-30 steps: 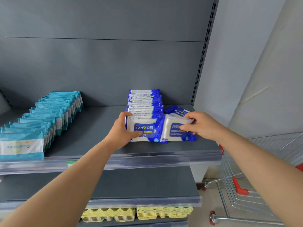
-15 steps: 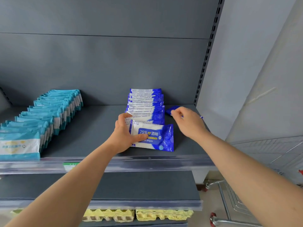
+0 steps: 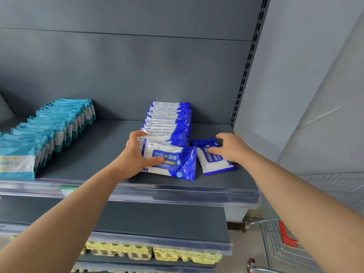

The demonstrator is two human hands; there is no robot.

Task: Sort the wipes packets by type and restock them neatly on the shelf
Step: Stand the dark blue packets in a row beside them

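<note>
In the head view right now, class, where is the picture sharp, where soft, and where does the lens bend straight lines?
Head view: print on the front blue packet under the left hand reads sharply; the teal packets at the left edge look soft; the shelf edge bows, a wide-angle effect; light is even, shadows faint.

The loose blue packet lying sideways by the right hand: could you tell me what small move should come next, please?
Probably the right hand should turn the loose blue packet upright and slide it left. It lies flat, turned sideways, apart from the blue row, while the left hand steadies the front packet of that row.
</note>
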